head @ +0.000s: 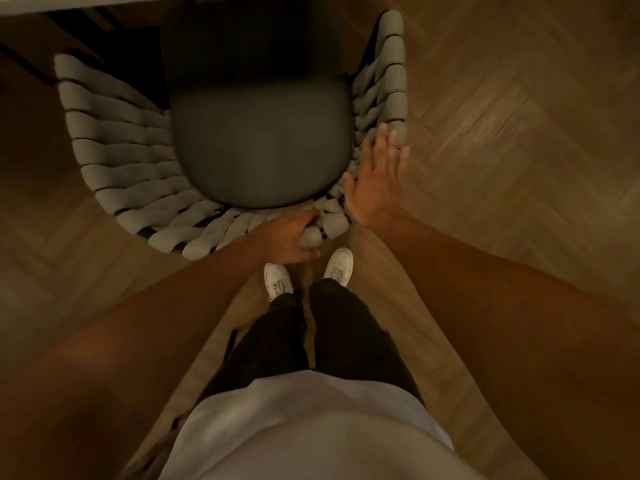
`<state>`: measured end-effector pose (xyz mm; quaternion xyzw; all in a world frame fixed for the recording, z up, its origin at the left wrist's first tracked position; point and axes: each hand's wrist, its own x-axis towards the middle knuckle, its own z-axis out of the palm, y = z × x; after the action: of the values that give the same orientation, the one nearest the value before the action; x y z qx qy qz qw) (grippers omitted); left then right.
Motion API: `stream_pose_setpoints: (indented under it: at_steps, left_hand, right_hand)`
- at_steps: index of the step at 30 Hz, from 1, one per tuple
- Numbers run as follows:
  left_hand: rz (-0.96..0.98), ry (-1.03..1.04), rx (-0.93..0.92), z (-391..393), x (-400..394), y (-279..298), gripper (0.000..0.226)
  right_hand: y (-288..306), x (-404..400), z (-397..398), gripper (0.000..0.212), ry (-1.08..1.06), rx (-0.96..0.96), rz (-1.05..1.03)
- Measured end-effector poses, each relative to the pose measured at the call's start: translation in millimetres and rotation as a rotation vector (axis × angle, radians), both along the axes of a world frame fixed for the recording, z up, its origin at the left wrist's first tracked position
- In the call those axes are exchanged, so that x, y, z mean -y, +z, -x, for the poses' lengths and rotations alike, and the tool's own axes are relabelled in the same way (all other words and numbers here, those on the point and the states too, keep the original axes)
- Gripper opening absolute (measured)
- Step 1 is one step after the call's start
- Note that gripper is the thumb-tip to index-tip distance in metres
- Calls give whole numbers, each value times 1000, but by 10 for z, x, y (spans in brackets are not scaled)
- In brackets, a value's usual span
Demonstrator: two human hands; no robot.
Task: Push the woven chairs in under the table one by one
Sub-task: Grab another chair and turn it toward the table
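**At the table edge: woven chair part-way in, left hand gripping its back**

Head view, straight down. Directly below the camera, a woven chair (114,157) with thick pale grey bands wrapped round a curved back and arms, and a dark grey seat cushion (258,147) in the middle. Front of the seat already in shadow under the pale table edge (104,3) along the top of the frame; back and arms not yet under it. More dark chair or table legs dimly visible upper left, too murky to tell apart.

Left hand (289,239) curled round one band at the top of the chair back, fingers wrapped over it, thumb beneath. Right hand (377,181) flat, fingers straight and spread, over the right rear curve of the back; touching or hovering just above, impossible to tell.

Below the hands, two white trainers (310,273) on the herringbone wood floor (519,133), close behind the chair, then dark trousers and a pale shirt.

Judged step: pushing this chair in, roughly mid-way. Next move likely calls for a steady forward push from both hands, kept straight so the arms slide under the edge without catching, with a small step forward to follow.
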<state>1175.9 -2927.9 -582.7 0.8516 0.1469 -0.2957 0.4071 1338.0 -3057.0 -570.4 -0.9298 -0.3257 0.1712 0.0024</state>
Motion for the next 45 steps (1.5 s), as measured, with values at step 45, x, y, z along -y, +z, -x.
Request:
stream_pose_setpoints:
  at_steps: [45]
  left_hand:
    - [-435, -269, -96, 803, -1257, 170, 54]
  right_hand:
    - [-103, -895, 884, 60, 581, -169, 434]
